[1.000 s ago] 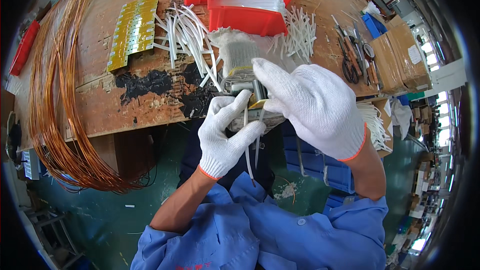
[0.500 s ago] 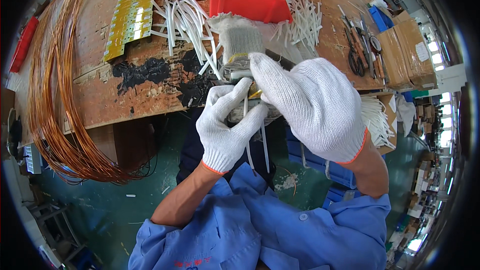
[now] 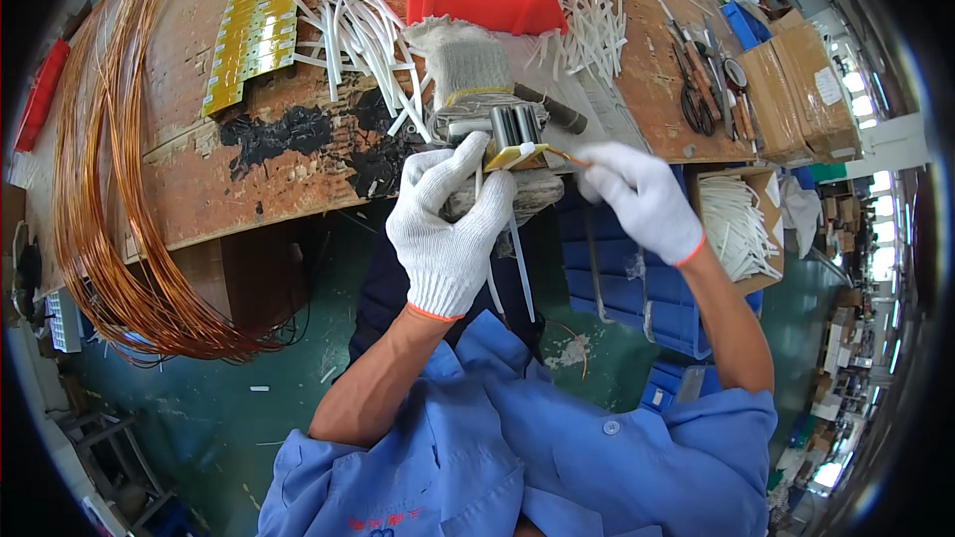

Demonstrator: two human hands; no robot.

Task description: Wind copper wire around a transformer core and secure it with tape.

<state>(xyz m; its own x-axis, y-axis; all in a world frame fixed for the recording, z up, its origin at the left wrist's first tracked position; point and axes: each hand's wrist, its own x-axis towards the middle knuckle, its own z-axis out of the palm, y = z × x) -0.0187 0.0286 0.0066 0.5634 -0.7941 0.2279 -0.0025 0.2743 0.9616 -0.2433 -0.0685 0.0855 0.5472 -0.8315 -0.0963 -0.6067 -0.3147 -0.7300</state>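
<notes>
My gloved left hand pinches a small part with dark, shiny upright pieces and a yellow flange, at the table's front edge. A copper wire runs from this part to the right, its far end between the fingers of my gloved right hand. White sleeves hang below the part, between my hands and my lap. Behind it stands a cloth-wrapped block, and a grey padded piece lies underneath. Where the left fingertips meet the part is partly hidden.
Loose white sleeves lie near yellow-taped pieces. A red bin holds white strips. Copper wire coils hang over the table's left edge. Scissors and hand tools lie right, beside a cardboard box. Blue crates stand below.
My right hand has moved right and down from over the part, drawing the copper wire out sideways. The part's dark pieces and yellow flange now show. My left hand stays nearly in place.
</notes>
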